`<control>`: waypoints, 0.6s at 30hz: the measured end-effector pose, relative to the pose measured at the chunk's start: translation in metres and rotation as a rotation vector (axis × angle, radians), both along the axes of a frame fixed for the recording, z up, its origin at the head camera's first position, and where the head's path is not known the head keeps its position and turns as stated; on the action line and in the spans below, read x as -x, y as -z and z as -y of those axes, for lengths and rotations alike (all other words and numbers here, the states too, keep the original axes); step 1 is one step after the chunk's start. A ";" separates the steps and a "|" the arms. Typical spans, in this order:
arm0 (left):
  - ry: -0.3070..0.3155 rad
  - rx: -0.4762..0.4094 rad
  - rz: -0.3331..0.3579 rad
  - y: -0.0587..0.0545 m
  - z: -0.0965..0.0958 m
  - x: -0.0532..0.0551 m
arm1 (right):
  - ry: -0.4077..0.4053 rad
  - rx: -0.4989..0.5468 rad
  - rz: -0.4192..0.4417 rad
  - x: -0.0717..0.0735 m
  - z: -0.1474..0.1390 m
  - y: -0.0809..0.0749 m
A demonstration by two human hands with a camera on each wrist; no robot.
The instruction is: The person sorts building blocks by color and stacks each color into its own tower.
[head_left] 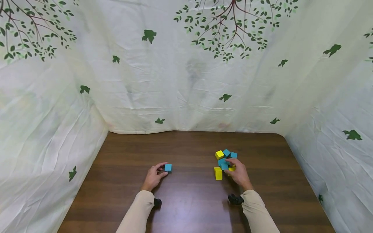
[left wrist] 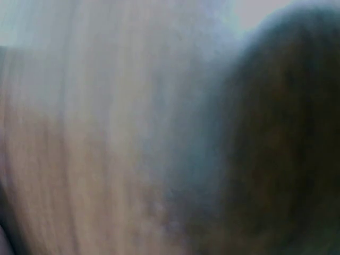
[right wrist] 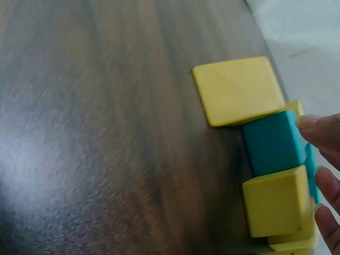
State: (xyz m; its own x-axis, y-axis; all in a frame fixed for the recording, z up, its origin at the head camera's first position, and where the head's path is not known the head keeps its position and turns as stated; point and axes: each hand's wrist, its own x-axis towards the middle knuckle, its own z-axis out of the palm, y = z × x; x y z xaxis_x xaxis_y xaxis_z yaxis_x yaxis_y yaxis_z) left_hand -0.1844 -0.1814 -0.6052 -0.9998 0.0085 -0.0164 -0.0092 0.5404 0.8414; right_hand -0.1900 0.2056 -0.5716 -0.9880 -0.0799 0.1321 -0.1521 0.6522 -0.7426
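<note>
On the left of the table, my left hand [head_left: 152,178] pinches a small blue cube [head_left: 168,168] between thumb and fingertips in the head view. The left wrist view is blurred, mostly table and a dark shape. My right hand [head_left: 240,174] is at a cluster of blue and yellow blocks on the right. Its thumb and fingers are spread, with the fingertips right at a blue block [right wrist: 273,142] in the right wrist view. A yellow block [right wrist: 239,91] lies beside that blue one, and another yellow block [right wrist: 276,202] on its other side. The hand covers part of the cluster.
The brown wooden table [head_left: 192,200] runs back to a white cloth [head_left: 186,81] printed with leaves and branches, which also hangs along both sides. At the cluster's back stands a yellow cube [head_left: 219,155], and a taller yellow block [head_left: 218,173] at its front left.
</note>
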 end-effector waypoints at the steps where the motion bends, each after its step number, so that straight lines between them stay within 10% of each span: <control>1: -0.003 -0.003 0.003 0.000 0.000 0.000 | -0.001 -0.003 -0.002 0.000 -0.001 0.002; 18: 0.021 0.022 -0.009 0.002 0.000 0.001 | 0.019 -0.074 0.079 0.005 0.000 0.012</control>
State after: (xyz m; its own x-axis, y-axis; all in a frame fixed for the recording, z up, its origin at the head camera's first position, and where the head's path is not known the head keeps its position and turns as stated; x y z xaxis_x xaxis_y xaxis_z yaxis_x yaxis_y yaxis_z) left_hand -0.1849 -0.1813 -0.6072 -0.9996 0.0289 -0.0079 0.0096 0.5584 0.8295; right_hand -0.1947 0.2059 -0.5841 -0.9965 -0.0677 0.0481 -0.0819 0.7081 -0.7013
